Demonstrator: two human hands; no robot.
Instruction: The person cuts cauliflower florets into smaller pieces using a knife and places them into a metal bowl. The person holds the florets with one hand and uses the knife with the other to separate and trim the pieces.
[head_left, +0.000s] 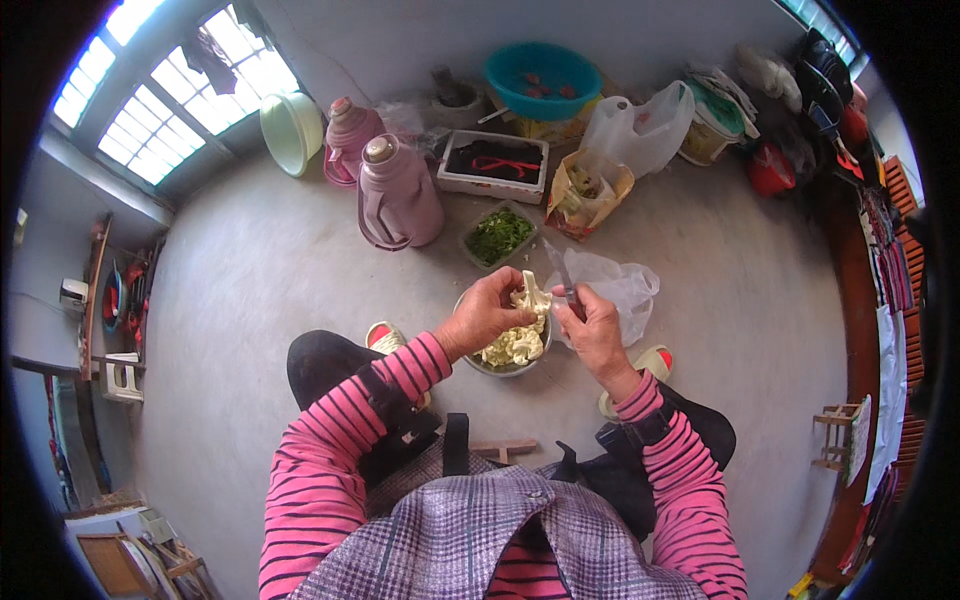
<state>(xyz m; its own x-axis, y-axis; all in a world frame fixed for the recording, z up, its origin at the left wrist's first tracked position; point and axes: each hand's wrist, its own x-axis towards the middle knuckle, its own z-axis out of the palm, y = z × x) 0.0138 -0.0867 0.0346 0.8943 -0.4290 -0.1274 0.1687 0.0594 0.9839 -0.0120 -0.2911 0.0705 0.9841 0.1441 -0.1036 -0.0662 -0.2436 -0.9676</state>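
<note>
My left hand (487, 311) grips a pale cauliflower floret (531, 294) by its side, stem upward, over a round metal bowl (501, 370). More cauliflower pieces (514, 346) lie in the bowl. In my right hand (594, 326) is a small knife (564, 276) with its blade pointing up and away from me, close to the floret's right side. Whether my right fingers also touch the floret I cannot tell. A thin, whitish plastic bag (626, 289) lies on the floor behind and beside my right hand. Beyond the bowl, a clear plastic container (480, 259) holds chopped green leaves (501, 234).
Two pink thermos flasks (401, 191) stand ahead at left. A white foam box (491, 187), an open paper bag (592, 196) with scraps, a white plastic bag (645, 131) and a teal basin (544, 82) sit near the wall. My shoes (386, 337) flank the bowl.
</note>
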